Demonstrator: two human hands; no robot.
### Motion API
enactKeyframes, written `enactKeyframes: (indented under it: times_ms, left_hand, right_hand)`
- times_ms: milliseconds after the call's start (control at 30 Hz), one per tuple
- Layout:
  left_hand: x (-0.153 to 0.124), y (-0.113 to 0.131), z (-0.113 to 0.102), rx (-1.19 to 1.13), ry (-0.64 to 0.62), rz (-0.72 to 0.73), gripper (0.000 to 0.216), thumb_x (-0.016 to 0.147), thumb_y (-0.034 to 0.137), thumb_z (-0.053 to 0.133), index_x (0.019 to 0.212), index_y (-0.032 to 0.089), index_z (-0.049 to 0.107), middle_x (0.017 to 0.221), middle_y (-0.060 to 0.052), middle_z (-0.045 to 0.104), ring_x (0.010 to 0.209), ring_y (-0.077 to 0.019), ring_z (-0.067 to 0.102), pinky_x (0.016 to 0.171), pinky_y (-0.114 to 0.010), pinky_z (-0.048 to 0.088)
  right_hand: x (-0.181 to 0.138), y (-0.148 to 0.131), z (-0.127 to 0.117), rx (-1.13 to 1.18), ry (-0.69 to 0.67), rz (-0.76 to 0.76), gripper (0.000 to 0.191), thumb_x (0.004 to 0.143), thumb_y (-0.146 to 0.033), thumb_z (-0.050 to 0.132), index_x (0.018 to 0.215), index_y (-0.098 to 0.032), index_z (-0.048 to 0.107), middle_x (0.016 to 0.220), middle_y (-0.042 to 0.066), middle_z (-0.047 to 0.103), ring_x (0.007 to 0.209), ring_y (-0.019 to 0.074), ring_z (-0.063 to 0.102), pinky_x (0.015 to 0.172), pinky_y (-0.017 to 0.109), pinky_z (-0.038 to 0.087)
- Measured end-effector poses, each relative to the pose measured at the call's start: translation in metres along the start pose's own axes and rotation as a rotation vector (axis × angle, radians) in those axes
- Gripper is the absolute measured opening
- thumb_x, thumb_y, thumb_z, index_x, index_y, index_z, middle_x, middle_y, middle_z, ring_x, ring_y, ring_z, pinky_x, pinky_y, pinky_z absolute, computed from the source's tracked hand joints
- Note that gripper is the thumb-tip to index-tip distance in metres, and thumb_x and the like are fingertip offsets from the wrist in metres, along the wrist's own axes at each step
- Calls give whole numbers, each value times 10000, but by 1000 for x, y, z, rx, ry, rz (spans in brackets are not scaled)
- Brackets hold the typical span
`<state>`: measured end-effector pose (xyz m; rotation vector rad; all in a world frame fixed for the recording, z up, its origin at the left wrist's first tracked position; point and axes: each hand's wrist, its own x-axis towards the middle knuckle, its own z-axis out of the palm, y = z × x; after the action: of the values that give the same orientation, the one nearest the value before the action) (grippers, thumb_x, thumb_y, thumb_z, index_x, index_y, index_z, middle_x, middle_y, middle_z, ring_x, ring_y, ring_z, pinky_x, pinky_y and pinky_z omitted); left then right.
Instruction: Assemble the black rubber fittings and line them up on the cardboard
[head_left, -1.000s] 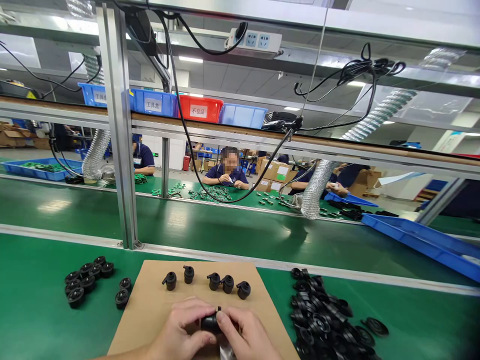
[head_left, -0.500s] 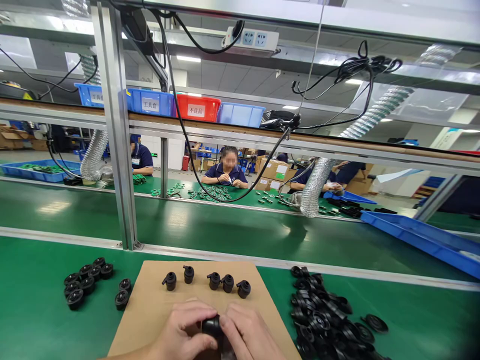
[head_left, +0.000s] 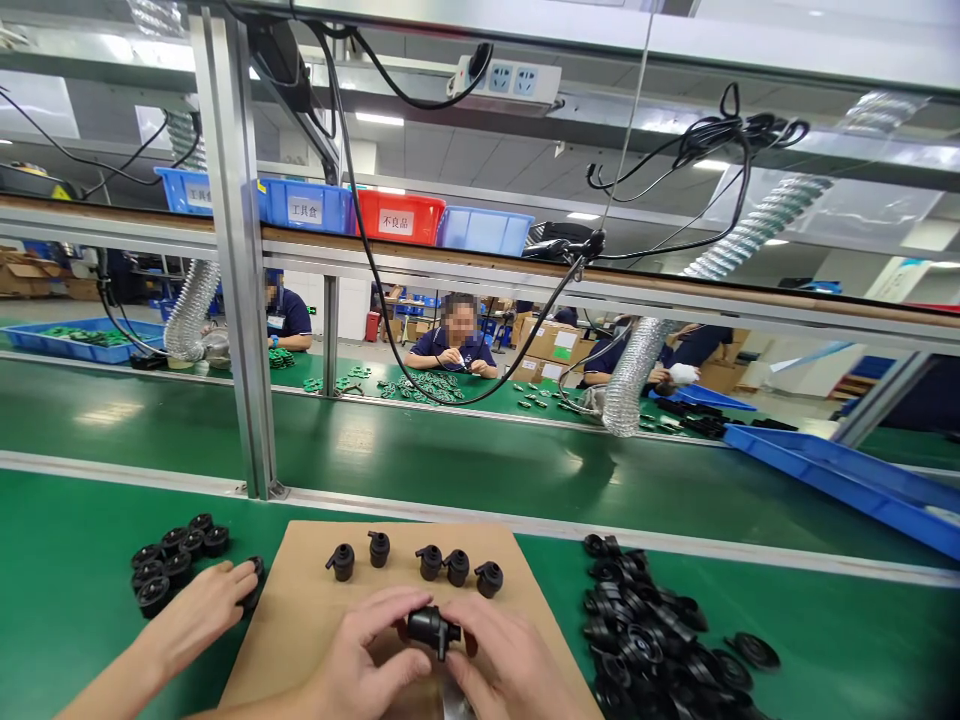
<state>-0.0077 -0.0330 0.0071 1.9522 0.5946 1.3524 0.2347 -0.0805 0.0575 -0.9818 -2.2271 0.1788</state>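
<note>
Red bin (head_left: pixel 400 217) label reads 不良品; blue bin (head_left: pixel 307 205) reads 工具盒. Left hand (head_left: pixel 367 655) and right hand (head_left: pixel 499 665) both pinch one black plastic part (head_left: pixel 429 626) over the cardboard sheet (head_left: pixel 300 610), low centre.

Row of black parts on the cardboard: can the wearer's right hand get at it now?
Probably yes: the row lies just beyond the right hand with bare cardboard between, though it and the left hand hold a black part.
</note>
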Motion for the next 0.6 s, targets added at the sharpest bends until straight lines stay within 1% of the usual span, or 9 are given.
enactKeyframes:
  times_ms: [100,167,233,300,333,400,467,533,600]
  left_hand:
    - [-3,-1,0,28,27,-7,435,1015,287,748,1438,389,732,1319,-54,860,1208,-226,821,1022,-279,683]
    - [-4,1,-1,52,30,15,483,989,217,745,1437,394,718,1307,-43,857,1174,-217,821,979,-267,693]
    - [-3,3,-1,78,22,45,564,934,174,771,1447,396,699,1329,-42,839,1159,-224,807,986,-293,691]
    - [-2,4,-2,75,16,36,607,919,192,784,1478,399,668,1365,-48,815,1138,-229,793,1014,-330,680]
    - [-2,4,-2,56,14,7,599,941,221,774,1497,405,648,1373,-49,809,1138,-228,790,1024,-340,674]
    - [-3,3,-2,-6,3,-77,521,1020,283,711,1512,429,623,1354,-36,816,1159,-220,792,1026,-332,662]
    - [-3,1,-2,-47,-14,-121,462,1070,287,645,1502,450,615,1321,-17,825,1176,-206,790,1004,-306,651]
    - [-2,1,-1,-33,-24,-76,471,1048,253,661,1478,442,623,1317,-15,815,1187,-210,771,1013,-318,632]
    - [-1,2,0,-4,-27,-16,511,999,229,711,1466,420,631,1356,-33,786,1252,-244,728,1097,-386,593]
  right_hand:
    - [3,-2,-4,-8,30,-20,323,1014,-117,526,1302,-245,601,1136,84,786,943,257,760,761,339,591]
    - [3,-3,-5,-23,39,-27,335,1002,-109,541,1301,-247,601,1116,78,789,925,256,761,738,332,587]
    - [2,-2,-4,-27,40,-31,317,1000,-122,567,1285,-253,604,1084,64,793,881,251,759,708,329,578]
    - [0,0,-3,-31,46,-28,314,999,-126,572,1284,-256,602,1088,59,796,870,249,758,718,335,586]
    - [0,1,-2,-33,46,-25,321,999,-124,567,1290,-256,600,1102,59,797,887,252,761,739,340,595]
    - [0,1,-3,-35,38,-20,333,1006,-121,557,1307,-256,597,1149,65,800,940,257,768,783,346,613]
    - [1,0,-4,-28,23,-10,323,1018,-126,554,1307,-261,603,1171,65,803,982,258,775,819,347,623]
    - [1,-1,-6,-9,17,6,295,1027,-149,571,1293,-268,616,1156,58,807,970,252,779,819,339,629]
    - [1,-2,-8,5,26,25,266,1028,-175,601,1273,-273,630,1117,52,808,925,243,781,796,324,636]
